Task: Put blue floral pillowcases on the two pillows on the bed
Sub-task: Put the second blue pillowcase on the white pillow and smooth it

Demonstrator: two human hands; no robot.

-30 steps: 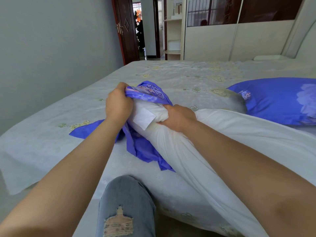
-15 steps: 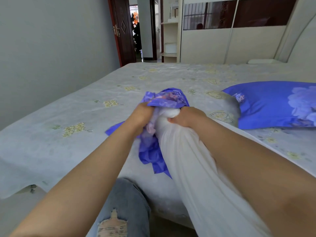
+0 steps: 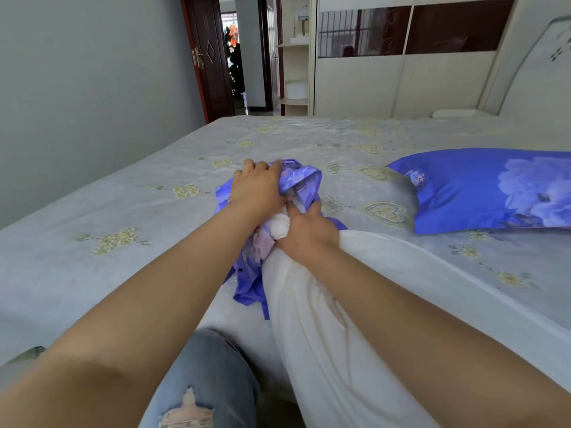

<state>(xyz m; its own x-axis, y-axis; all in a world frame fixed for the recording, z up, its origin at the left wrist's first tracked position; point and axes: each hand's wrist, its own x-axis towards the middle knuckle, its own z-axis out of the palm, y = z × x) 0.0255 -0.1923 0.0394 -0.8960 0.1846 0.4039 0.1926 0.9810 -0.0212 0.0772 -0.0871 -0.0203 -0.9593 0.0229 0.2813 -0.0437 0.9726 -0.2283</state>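
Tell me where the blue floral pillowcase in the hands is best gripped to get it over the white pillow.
Probably at its open hem, from the left, where the left hand grips it; the pillow tip, gripped by the right hand, points there.

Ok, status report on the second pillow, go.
Left hand grips bunched blue pillowcase. Right hand clutches bare white pillow end, barely inside. Other pillow already cased. No obstruction.

Bare white pillow end entering bunched blue pillowcase; cased pillow right.
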